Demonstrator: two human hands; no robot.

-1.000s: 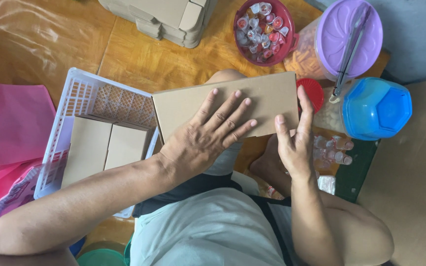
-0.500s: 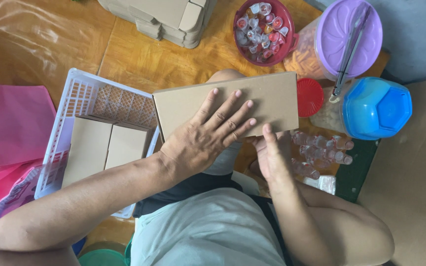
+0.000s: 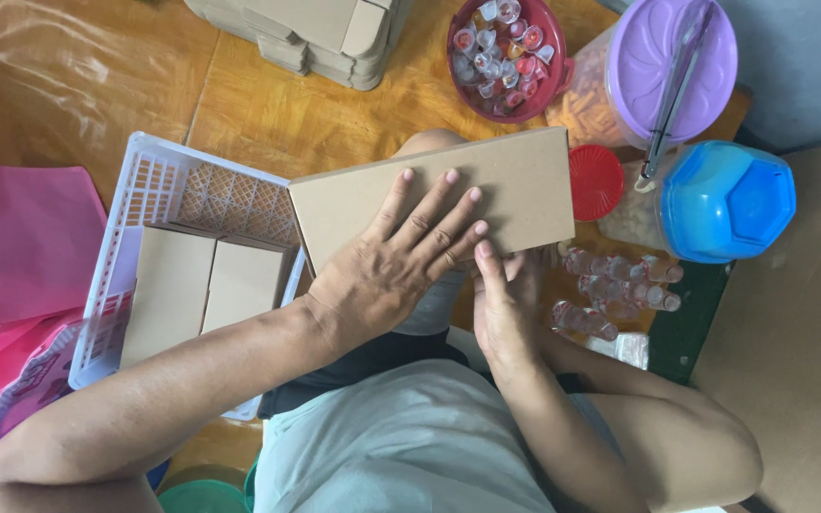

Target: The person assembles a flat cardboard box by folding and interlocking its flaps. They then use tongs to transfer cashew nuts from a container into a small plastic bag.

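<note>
A flat brown cardboard box (image 3: pixel 515 185) rests on my knee, its lid closed. My left hand (image 3: pixel 396 266) lies spread flat on top of it, pressing it down. My right hand (image 3: pixel 501 304) is at the box's near edge, fingers curled under or against that edge. Several small clear bottles with red caps (image 3: pixel 615 290) lie on the floor just right of my right hand.
A white plastic basket (image 3: pixel 144 190) at left holds two closed brown boxes (image 3: pixel 206 290). Pink bags (image 3: pixel 11 247) lie far left. A stack of flat boxes (image 3: pixel 306 33), a maroon bowl of small cups (image 3: pixel 505 52), a purple-lidded jar (image 3: pixel 667 66), a red lid (image 3: pixel 596 180) and a blue container (image 3: pixel 724 199) stand beyond.
My right hand has dropped from the box's right end down and left to its near edge. My left hand has stayed flat on the box.
</note>
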